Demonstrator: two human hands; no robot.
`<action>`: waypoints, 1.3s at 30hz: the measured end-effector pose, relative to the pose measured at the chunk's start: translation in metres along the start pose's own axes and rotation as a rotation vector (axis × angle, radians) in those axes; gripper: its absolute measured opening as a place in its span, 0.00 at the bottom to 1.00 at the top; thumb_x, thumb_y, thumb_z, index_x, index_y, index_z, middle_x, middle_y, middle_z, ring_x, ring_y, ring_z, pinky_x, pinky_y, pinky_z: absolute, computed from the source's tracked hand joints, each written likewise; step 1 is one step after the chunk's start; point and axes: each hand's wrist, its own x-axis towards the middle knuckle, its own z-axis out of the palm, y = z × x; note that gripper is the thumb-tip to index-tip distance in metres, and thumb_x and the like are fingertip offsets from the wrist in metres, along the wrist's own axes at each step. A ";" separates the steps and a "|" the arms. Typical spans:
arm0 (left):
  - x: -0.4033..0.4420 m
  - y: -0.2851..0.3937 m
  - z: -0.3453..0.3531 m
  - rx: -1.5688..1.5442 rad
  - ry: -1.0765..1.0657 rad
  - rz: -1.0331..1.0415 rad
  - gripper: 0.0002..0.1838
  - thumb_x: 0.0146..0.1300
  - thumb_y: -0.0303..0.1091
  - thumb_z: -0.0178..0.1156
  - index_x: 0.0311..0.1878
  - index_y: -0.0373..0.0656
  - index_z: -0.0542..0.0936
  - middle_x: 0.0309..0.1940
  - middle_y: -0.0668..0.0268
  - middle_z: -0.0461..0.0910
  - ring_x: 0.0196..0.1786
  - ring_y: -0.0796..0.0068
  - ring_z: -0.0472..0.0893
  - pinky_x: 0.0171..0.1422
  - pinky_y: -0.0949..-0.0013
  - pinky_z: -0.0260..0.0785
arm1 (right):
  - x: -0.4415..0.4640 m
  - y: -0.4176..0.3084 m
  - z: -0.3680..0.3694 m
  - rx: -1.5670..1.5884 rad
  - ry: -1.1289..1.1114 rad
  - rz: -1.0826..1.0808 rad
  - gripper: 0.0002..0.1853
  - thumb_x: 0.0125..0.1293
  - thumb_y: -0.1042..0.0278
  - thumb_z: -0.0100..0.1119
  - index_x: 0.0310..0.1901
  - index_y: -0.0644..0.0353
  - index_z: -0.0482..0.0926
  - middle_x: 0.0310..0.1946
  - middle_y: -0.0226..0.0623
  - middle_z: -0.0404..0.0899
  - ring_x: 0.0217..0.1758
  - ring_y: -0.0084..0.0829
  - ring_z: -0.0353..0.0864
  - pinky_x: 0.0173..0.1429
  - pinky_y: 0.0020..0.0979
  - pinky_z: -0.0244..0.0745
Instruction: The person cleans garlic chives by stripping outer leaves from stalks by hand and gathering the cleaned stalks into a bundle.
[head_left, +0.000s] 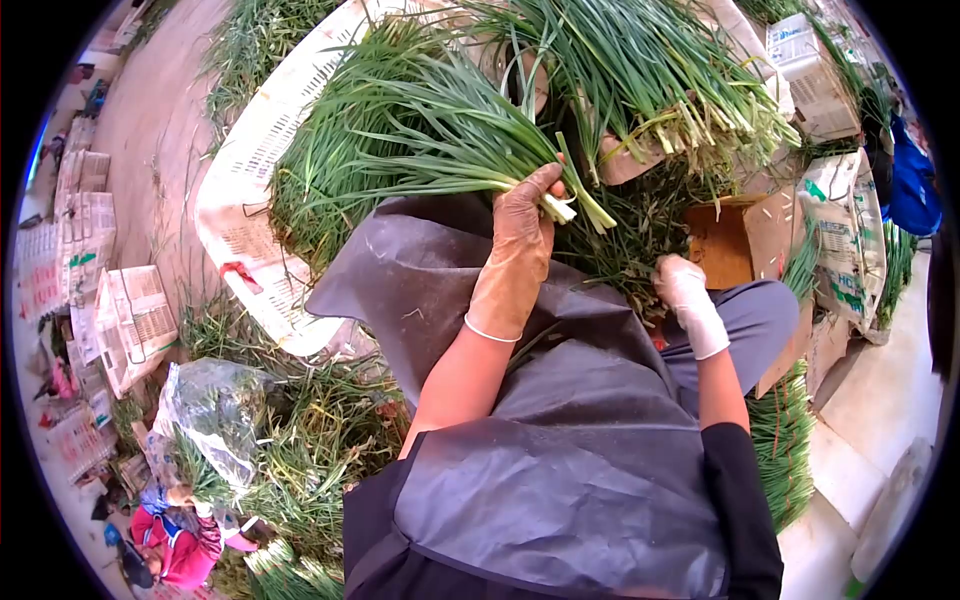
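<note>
My left hand (520,235), in a stained glove, is closed round the pale root ends of a bunch of green stalks (470,125), whose leaves fan out to the upper left. Lower on the right, my right hand (682,285), in a whitish glove, has its fingers curled beside loose green trimmings (625,235); what its fingertips hold, if anything, is hidden. A thick pile of cut stalks (660,70) lies at the top, root ends toward me. A dark apron (560,430) covers my lap.
A large white plastic crate (235,190) stands at the upper left with more greens. A cardboard box (765,235) is right of my right hand. Bundled stalks (780,450) lie at the lower right. Another person (175,540) in pink is at the lower left, near a clear plastic bag (215,415).
</note>
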 end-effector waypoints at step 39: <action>-0.002 -0.014 -0.014 0.122 -0.054 -0.128 0.05 0.53 0.26 0.63 0.33 0.36 0.79 0.30 0.64 0.79 0.28 0.82 0.74 0.33 0.79 0.68 | 0.025 -0.080 -0.051 1.558 -0.230 -0.176 0.11 0.59 0.63 0.63 0.26 0.57 0.73 0.21 0.22 0.70 0.22 0.13 0.63 0.26 0.18 0.58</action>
